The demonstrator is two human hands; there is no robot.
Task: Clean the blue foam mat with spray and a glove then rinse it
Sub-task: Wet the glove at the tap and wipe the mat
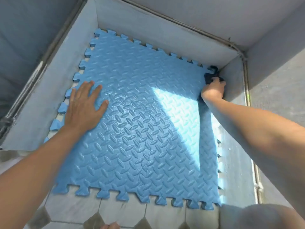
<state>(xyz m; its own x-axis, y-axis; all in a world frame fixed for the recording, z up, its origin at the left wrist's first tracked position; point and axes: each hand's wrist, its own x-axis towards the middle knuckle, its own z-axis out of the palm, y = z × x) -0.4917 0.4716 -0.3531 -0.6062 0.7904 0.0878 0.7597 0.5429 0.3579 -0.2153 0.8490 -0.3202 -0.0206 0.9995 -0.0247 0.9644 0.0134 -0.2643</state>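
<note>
The blue foam mat [140, 129] with a raised tread pattern and jigsaw edges lies flat on the floor, filling the walled corner. My left hand [84, 104] rests flat on its left part with fingers spread. My right hand [214, 90] is at the mat's far right corner, closed on a dark cloth-like glove [209, 78] pressed against the mat next to the wall. Much of the glove is hidden under my fingers. No spray bottle is in view.
Low grey walls [148, 28] enclose the mat on the left, far and right sides, with pipes [181, 22] running along their tops. Pale hexagon floor tiles [115, 212] lie in front of the mat. My knee [257, 217] shows at bottom right. A patch of sunlight falls across the mat's right part.
</note>
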